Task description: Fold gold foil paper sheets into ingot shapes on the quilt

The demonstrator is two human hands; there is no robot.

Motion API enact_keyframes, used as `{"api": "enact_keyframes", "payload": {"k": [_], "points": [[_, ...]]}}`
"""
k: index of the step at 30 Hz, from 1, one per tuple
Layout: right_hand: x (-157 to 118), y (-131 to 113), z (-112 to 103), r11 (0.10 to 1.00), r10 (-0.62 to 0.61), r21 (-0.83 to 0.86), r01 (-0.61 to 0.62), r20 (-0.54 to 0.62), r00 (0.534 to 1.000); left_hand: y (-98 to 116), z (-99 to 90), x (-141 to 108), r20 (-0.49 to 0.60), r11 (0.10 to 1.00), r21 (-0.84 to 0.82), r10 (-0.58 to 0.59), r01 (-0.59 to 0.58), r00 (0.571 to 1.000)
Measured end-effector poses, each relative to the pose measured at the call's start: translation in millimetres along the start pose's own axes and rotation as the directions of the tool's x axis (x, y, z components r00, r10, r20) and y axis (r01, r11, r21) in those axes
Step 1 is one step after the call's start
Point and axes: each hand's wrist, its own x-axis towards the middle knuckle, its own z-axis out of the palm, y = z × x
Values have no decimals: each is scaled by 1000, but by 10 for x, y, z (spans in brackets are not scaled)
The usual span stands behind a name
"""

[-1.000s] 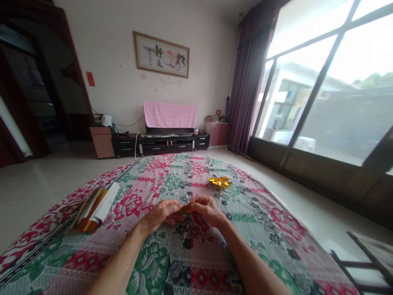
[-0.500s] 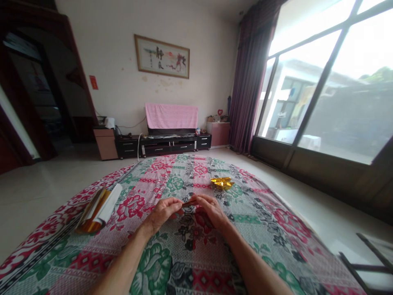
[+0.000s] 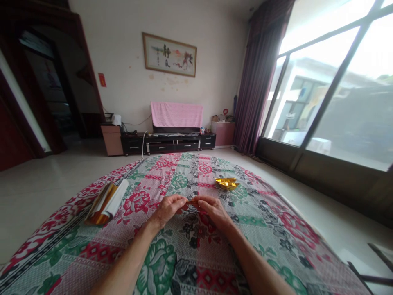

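A narrow orange-brown folded strip (image 3: 192, 202) is stretched between my two hands, above the middle of the flowered cloth (image 3: 159, 262). My left hand (image 3: 168, 208) pinches its left end between thumb and fingers. At the right end, my right hand (image 3: 215, 209) is closed on it in the same way. Beyond my right hand lies a shiny gold folded piece (image 3: 227, 183) with pointed ends. Curled gold and white sheets (image 3: 107, 203) rest on the cloth to the left of my left hand.
Past the cloth's far edge stands a low black cabinet (image 3: 172, 146) with a pink cloth (image 3: 177, 114) over something above it. Large windows and a purple curtain (image 3: 264, 78) are on the right. A dark metal frame (image 3: 376, 279) shows at the lower right.
The view has turned slightly left, so the scene sits further right. Both hands still hold the strip, which now looks flatter and brighter.
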Motion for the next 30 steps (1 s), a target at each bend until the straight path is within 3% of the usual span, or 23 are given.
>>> {"api": "enact_keyframes", "payload": {"k": [5,11,20,30], "points": [[16,34,-3,1000,18,8,-18,-61,998,70,-44,-24,-81,998,3,-64,65,995],[21,49,4,999,42,8,-41,-86,995,-5,-87,10,-152,1000,23,-12,16,988],[41,97,-9,995,27,-95,-34,-73,997,-67,-59,51,-216,998,52,-27,39,976],[55,46,65,997,71,-29,-77,-155,985,-75,-26,74,-236,996,93,11,12,972]]}}
